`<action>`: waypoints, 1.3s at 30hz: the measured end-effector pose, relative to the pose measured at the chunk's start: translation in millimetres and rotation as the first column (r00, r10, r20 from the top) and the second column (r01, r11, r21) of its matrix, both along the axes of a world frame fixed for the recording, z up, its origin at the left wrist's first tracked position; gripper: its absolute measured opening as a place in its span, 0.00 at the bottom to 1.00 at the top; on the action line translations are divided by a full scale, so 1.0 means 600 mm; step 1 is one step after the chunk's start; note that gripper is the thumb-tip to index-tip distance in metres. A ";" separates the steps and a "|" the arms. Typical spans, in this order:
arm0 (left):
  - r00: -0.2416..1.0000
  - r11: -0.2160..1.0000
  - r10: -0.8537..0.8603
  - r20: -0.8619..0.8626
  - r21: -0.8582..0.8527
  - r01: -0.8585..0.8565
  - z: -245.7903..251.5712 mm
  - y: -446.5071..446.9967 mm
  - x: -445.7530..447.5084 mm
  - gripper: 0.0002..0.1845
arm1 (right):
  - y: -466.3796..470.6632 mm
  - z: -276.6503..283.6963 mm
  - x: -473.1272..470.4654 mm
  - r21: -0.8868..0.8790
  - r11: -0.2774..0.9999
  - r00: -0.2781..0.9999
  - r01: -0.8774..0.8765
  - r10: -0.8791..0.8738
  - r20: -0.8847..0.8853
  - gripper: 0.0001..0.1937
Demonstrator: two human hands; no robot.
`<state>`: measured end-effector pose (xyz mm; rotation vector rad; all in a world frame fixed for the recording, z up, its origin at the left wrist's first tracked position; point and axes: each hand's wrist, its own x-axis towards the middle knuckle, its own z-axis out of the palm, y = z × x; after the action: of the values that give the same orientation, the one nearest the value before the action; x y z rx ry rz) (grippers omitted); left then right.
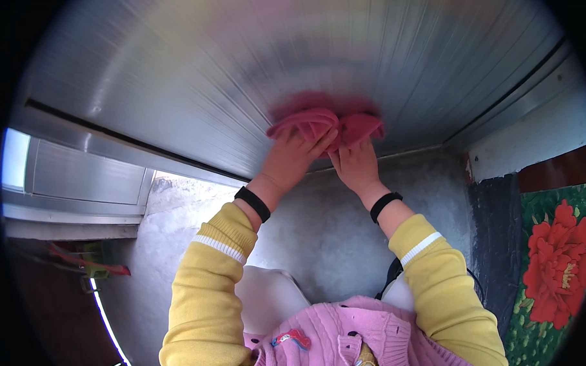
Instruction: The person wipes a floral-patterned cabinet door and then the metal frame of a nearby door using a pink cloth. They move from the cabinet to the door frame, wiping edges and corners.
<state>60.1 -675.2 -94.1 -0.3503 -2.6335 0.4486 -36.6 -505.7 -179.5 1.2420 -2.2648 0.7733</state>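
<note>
Both hands press a crumpled pink cloth (315,120) against a shiny brushed-metal door panel (212,89). My left hand (294,154) lies on the cloth's left part, its fingertips tucked among the folds. Close beside it, my right hand (357,161) has its fingers on the right part of the cloth. The cloth is bunched into two lobes, and a blurred reflection of it shows in the metal just above. Each wrist wears a black band. The folds hide some of the fingertips.
A dark gap runs along the panel's left edge, beside a metal frame with a lower panel (86,166). Grey concrete floor (333,230) lies below. To the right are a white door jamb (528,141) and a green mat with a red flower (557,265). Something red and green sits at left.
</note>
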 end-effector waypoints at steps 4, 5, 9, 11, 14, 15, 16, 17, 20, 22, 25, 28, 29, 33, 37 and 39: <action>1.000 0.995 0.001 -0.009 0.099 0.000 0.020 0.001 0.014 0.33 | 0.000 0.021 0.021 0.060 0.998 0.999 0.008 -0.011 0.048 0.33; 1.000 0.988 0.012 -0.019 0.153 -0.009 0.040 0.002 0.015 0.32 | -0.006 0.049 0.020 -0.001 1.000 1.000 0.013 -0.013 -0.025 0.33; 0.948 0.983 0.151 -0.281 0.148 -0.112 0.167 -0.012 0.019 0.34 | -0.048 0.226 -0.016 -0.233 0.972 0.972 -0.027 -0.029 -0.235 0.37; 0.880 0.985 0.154 -0.450 0.145 -0.099 0.239 -0.028 0.011 0.37 | -0.077 0.322 -0.033 -0.356 0.931 0.918 -0.083 -0.068 -0.392 0.40; 0.752 0.992 0.122 -0.647 0.105 -0.071 0.343 -0.074 0.002 0.41 | -0.124 0.439 -0.045 -0.492 0.851 0.845 -0.186 -0.117 -0.522 0.40; 0.722 0.993 0.116 -0.682 0.071 -0.093 0.363 -0.086 0.004 0.42 | -0.132 0.459 -0.041 -0.490 0.856 0.875 -0.166 -0.102 -0.474 0.41; 0.690 0.992 0.110 -0.716 0.039 -0.118 0.378 -0.100 0.005 0.44 | -0.141 0.474 -0.043 -0.488 0.861 0.902 -0.145 -0.088 -0.423 0.41; 0.675 0.988 0.106 -0.730 0.003 -0.152 0.380 -0.110 0.007 0.45 | -0.151 0.477 -0.037 -0.479 0.864 0.889 -0.155 -0.090 -0.450 0.40; 0.687 0.993 0.113 -0.717 0.058 -0.104 0.324 -0.121 0.019 0.38 | -0.171 0.438 -0.031 -0.420 0.885 0.839 -0.202 -0.064 -0.540 0.36; 0.769 0.983 0.181 -0.613 0.119 -0.137 0.263 -0.130 0.045 0.36 | -0.184 0.375 -0.025 -0.365 0.896 0.801 -0.255 -0.016 -0.599 0.32; 0.896 0.971 0.232 -0.379 0.152 -0.186 0.152 -0.130 0.097 0.38 | -0.171 0.256 -0.011 -0.163 0.958 0.859 -0.238 0.129 -0.495 0.27; 0.962 0.971 0.238 -0.136 0.068 -0.231 0.061 -0.125 0.142 0.40 | -0.139 0.142 0.008 0.065 0.965 0.869 -0.253 0.257 -0.424 0.22; 0.973 0.972 0.228 -0.044 0.070 -0.225 0.038 -0.121 0.153 0.40 | -0.126 0.113 0.014 0.165 0.958 0.864 -0.235 0.284 -0.417 0.21; 0.975 0.968 0.178 0.135 0.152 -0.198 0.004 -0.114 0.181 0.42 | -0.092 0.073 0.046 0.308 0.929 0.929 -0.204 0.283 -0.237 0.19; 0.982 0.943 0.189 -0.026 0.283 -0.174 0.076 -0.117 0.173 0.42 | -0.110 0.164 0.059 0.228 0.969 0.964 -0.093 0.145 -0.224 0.21; 0.953 0.941 0.232 -0.195 0.292 -0.169 0.139 -0.116 0.152 0.42 | -0.133 0.246 0.048 0.047 0.996 0.927 -0.071 0.083 -0.365 0.23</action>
<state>151.3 -745.1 -10.4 0.0590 -2.4703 0.1709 -7.9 -585.6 -32.0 1.3696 -1.9412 0.4818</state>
